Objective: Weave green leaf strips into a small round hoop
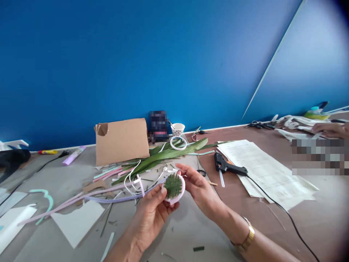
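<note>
My left hand (155,203) pinches a small round disc (173,186) between thumb and fingers. The disc has a pale pink rim, and dark green leaf pieces with jagged edges cover its middle. At the disc's upper right is my right hand (200,189), its fingers stretched out and apart; whether the fingertips touch the rim I cannot tell. Behind both hands lie long green leaves (163,156), a white ring (178,143) and a looped white cord (131,178). Pink and lilac strips (79,198) stretch out to the left.
A black glue gun (229,165) with a trailing cable lies beside printed papers (261,171). At the back stand a cardboard box (122,142) and a patterned paper cup (178,129). White paper scraps (79,222) lie at left. Another person's hand (331,129) is at far right.
</note>
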{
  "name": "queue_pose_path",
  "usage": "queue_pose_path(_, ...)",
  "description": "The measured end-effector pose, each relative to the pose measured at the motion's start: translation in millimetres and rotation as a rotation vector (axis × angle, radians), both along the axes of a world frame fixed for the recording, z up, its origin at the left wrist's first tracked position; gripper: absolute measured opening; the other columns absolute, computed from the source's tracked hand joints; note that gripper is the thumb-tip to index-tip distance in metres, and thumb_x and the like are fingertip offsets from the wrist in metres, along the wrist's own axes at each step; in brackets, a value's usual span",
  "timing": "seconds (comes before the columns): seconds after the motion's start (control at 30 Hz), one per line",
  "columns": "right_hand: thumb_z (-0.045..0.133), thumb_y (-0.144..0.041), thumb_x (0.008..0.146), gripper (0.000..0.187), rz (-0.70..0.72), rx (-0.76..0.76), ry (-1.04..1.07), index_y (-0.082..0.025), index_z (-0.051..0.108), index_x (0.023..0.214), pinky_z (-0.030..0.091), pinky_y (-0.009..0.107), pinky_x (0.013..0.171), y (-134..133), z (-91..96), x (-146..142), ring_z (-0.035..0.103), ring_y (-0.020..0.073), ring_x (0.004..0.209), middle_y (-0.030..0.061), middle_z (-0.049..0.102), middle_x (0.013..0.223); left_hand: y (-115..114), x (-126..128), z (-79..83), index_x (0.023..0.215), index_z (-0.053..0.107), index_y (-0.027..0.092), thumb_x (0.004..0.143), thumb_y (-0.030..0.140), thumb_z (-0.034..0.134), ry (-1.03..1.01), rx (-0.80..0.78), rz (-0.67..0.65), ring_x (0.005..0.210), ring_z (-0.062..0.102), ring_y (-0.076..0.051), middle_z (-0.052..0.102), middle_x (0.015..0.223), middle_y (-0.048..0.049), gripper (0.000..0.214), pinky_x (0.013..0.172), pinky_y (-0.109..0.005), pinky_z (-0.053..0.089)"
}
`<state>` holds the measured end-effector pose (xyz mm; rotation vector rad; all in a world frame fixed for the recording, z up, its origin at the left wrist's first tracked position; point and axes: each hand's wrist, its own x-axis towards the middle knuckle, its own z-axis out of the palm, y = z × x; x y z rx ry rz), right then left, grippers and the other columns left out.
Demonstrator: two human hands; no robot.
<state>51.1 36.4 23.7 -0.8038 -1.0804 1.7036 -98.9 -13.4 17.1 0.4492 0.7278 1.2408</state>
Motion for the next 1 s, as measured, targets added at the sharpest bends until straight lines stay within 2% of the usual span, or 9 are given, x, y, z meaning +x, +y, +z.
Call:
queue_pose_path(0.1,0.076,-0.029,0.069,0.043,0.055,0.038,0.009,-0.027,0.063,0.11,0.048,0.026,0.072,-1.1,0.3,0.2,0.057,0.0117,0.077,-0.0001,0.06,0.099,-1.1,-0.3,1.6,0.094,0.07,0.01,0.078,0.022,0.071,-0.051,-0.009,-0.059,0.058,0.049,-0.006,0.059,0.07,-0.0006,0.02,0.072,-0.031,0.054)
queue_pose_path(0.2,0.076,-0.028,0.07,0.028,0.071,0.142,-0.009,-0.024,0.068,0.096,0.048,0.026,0.073,-0.8,-1.0,1.4,0.058,0.0129,0.08,0.0011,0.057,0.099,-1.2,-0.8,2.0,0.089,0.07,0.009,0.078,0.024,0.072,-0.056,-0.027,-0.085,0.057,0.05,-0.007,0.055,0.061,0.0005,0.019,0.072,-0.032,0.054)
queue_pose_path(0.33,0.073,-0.031,0.073,0.016,0.092,0.199,0.025,-0.02,0.067,0.083,0.046,0.028,0.071,1.1,-1.2,2.1,0.057,0.0125,0.072,0.0002,0.057,0.089,-0.4,-0.5,-3.6,0.093,0.07,0.01,0.081,0.036,0.068,-0.084,-0.032,-0.087,0.061,0.053,-0.01,0.059,0.069,-0.0017,0.028,0.072,-0.033,0.053)
queue_pose_path(0.43,0.073,-0.034,0.073,0.018,0.109,0.139,0.051,-0.019,0.064,0.076,0.043,0.028,0.067,2.1,-1.8,0.4,0.055,0.0129,0.066,-0.0006,0.059,0.075,1.2,1.8,-6.0,0.097,0.069,0.013,0.079,0.049,0.066,-0.035,-0.021,-0.007,0.064,0.056,-0.013,0.063,0.08,-0.0045,0.041,0.069,-0.031,0.051)
queue_pose_path(0.57,0.074,-0.032,0.067,0.02,0.033,0.026,0.004,-0.017,0.061,0.07,0.035,0.025,0.059,4.1,-4.8,-1.9,0.044,0.0098,0.057,-0.0036,0.054,0.061,3.1,3.3,-3.0,0.094,0.067,0.014,0.075,0.056,0.065,0.051,-0.004,0.107,0.067,0.057,-0.014,0.065,0.082,-0.0056,0.047,0.068,-0.03,0.049)
queue_pose_path(0.7,0.072,-0.032,0.065,0.02,-0.028,-0.028,-0.067,-0.016,0.059,0.067,0.029,0.025,0.057,6.3,-5.6,-3.0,0.038,0.0087,0.055,-0.0043,0.051,0.06,3.6,-0.9,-4.2,0.098,0.063,0.017,0.078,0.046,0.067,0.253,0.099,0.201,0.079,0.059,-0.016,0.066,0.089,-0.0053,0.036,0.074,-0.027,0.047)
queue_pose_path(0.87,0.072,-0.033,0.062,0.022,-0.007,-0.093,-0.076,-0.016,0.057,0.064,0.027,0.025,0.056,3.2,-4.4,-6.2,0.037,0.0086,0.054,-0.0042,0.049,0.059,3.9,-5.1,-10.2,0.1,0.061,0.025,0.074,0.038,0.073,0.425,0.151,0.395,0.079,0.057,-0.012,0.062,0.088,0.0025,0.031,0.072,-0.023,0.045)
queue_pose_path(1.0,0.07,-0.032,0.062,0.02,0.004,-0.113,-0.076,-0.016,0.058,0.065,0.028,0.025,0.056,-0.8,-3.9,-8.6,0.038,0.0084,0.055,-0.0037,0.05,0.061,2.7,-4.2,-7.2,0.094,0.065,0.022,0.069,0.04,0.076,0.595,0.214,0.517,0.079,0.057,-0.012,0.064,0.088,0.0011,0.032,0.072,-0.023,0.047)
